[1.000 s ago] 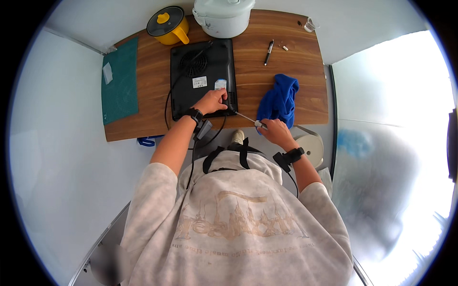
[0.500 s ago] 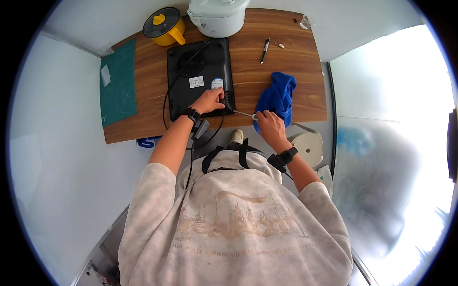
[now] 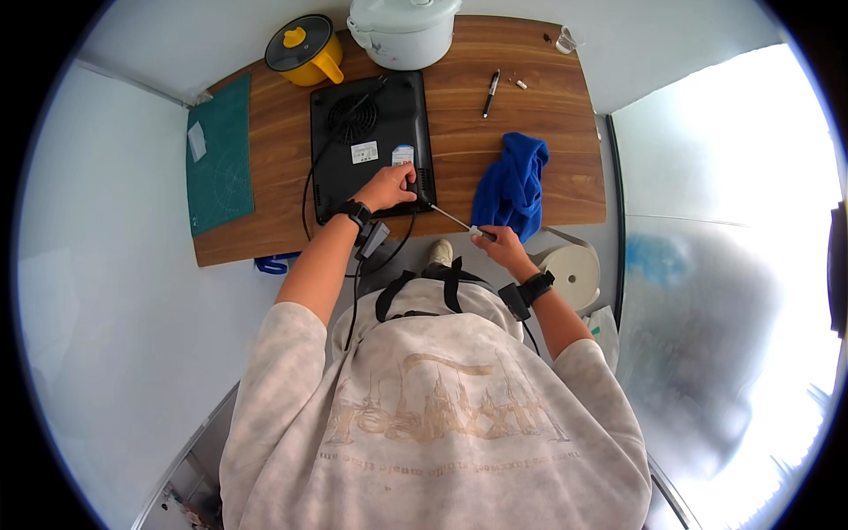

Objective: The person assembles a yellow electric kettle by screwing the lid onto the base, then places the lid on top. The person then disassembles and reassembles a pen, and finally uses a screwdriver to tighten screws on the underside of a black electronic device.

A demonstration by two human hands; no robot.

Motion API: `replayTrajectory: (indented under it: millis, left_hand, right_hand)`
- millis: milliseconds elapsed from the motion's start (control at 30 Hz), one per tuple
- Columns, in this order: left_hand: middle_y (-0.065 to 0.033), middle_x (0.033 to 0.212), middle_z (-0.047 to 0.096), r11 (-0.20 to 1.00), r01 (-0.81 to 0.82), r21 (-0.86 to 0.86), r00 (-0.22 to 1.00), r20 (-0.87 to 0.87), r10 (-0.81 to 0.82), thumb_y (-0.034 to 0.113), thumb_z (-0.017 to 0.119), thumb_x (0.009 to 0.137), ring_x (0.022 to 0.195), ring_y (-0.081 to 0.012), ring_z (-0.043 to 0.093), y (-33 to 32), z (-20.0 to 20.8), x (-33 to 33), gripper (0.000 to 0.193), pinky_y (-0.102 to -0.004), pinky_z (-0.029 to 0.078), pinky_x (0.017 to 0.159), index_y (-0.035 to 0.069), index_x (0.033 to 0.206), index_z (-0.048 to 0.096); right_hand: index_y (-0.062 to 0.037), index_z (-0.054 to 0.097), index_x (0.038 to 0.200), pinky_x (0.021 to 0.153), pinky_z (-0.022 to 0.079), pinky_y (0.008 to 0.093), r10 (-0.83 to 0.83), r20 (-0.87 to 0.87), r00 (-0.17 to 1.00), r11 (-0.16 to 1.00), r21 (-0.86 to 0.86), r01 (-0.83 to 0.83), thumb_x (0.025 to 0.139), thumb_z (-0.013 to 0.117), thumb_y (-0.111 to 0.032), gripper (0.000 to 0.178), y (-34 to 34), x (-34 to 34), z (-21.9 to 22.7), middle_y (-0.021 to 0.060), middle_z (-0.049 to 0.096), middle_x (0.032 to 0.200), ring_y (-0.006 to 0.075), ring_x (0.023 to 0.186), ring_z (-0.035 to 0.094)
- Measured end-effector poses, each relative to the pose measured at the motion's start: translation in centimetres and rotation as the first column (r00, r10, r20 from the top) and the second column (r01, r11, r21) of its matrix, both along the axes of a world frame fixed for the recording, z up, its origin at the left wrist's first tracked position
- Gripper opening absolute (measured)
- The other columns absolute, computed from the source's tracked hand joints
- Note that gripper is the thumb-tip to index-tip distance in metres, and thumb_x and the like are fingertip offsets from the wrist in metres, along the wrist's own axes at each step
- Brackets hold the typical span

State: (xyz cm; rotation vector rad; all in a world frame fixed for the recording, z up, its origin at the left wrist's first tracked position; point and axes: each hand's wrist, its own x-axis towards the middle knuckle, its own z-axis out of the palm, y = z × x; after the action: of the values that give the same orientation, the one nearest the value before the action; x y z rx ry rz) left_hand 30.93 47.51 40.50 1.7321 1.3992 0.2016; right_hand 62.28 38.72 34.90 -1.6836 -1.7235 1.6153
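A black induction cooker (image 3: 344,181) lies upside down near the table's front edge, its round fan grille and labels facing up. On its near right part rests my left hand (image 3: 387,187), fingers bent and closed together; whatever they may hold is hidden. My right hand (image 3: 507,248) grips a screwdriver (image 3: 452,217) by the handle, in front of the table edge. The thin shaft slants up to the left, and its tip meets the cooker's near right corner.
A yellow pot (image 3: 311,69) and a white lidded pot (image 3: 405,40) stand behind the cooker. To the right lie a blue cloth (image 3: 512,181) and a pen (image 3: 491,94). A green cutting mat (image 3: 221,168) covers the left end. A beige roll (image 3: 570,276) sits beyond the front edge.
My right hand has moved slightly nearer to me and lower, turning the screwdriver's handle down while its tip stays at the corner. My left hand has not visibly moved.
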Motion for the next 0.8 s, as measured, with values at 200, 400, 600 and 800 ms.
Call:
replayTrajectory:
  millis: [200, 400, 600, 800]
  left_hand:
    - [-0.0083, 0.077, 0.058, 1.000, 0.009, 0.014, 1.000, 0.006, -0.009, 0.009, 0.081, 0.076, 0.073, -0.0222, 0.059, 0.1, 0.2, 0.6, 0.034, -0.0359, 0.048, 0.067, 0.005, 0.095, 0.052]
    - [-0.0055, 0.078, 0.056, 1.000, 0.018, 0.001, 1.000, -0.007, -0.018, 0.010, 0.080, 0.079, 0.073, -0.0177, 0.057, 0.4, -0.1, 0.1, 0.033, -0.0319, 0.047, 0.067, 0.005, 0.095, 0.052]
    - [-0.0090, 0.076, 0.059, 0.999, -0.002, 0.050, 1.000, -0.015, 0.003, 0.008, 0.079, 0.075, 0.071, -0.0216, 0.060, 0.1, 0.8, 0.9, 0.030, -0.0356, 0.048, 0.065, 0.004, 0.091, 0.055]
    - [-0.0094, 0.071, 0.061, 0.996, -0.052, 0.075, 0.999, 0.003, 0.052, 0.010, 0.079, 0.073, 0.067, -0.0211, 0.063, -0.1, -0.2, 0.9, 0.028, -0.0339, 0.049, 0.062, 0.003, 0.090, 0.057]
  right_hand:
    - [-0.0006, 0.067, 0.122, 0.063, 0.048, 0.0301, -0.035, -0.138, 0.990, 0.997, -0.070, 0.026, 0.090, 0.073, -0.036, 0.048, -0.3, 0.8, -1.1, 0.0073, 0.069, 0.079, 0.0124, 0.067, 0.060]
    - [-0.0024, 0.071, 0.114, 0.065, 0.048, 0.0334, -0.040, -0.026, 0.999, 0.994, 0.101, 0.043, 0.087, 0.073, -0.031, 0.039, -0.6, 0.0, -0.7, 0.0147, 0.067, 0.075, 0.0209, 0.065, 0.060]
    - [-0.0015, 0.068, 0.119, 0.065, 0.049, 0.0316, -0.217, -0.281, 0.935, 0.975, -0.103, 0.195, 0.090, 0.072, -0.032, 0.042, -1.6, 0.2, -1.9, 0.0091, 0.066, 0.075, 0.0161, 0.066, 0.060]
    - [-0.0008, 0.067, 0.120, 0.067, 0.050, 0.0319, -0.207, -0.150, 0.967, 0.978, -0.066, 0.199, 0.091, 0.071, -0.033, 0.044, -1.2, 0.7, -0.3, 0.0114, 0.067, 0.079, 0.0179, 0.068, 0.062]
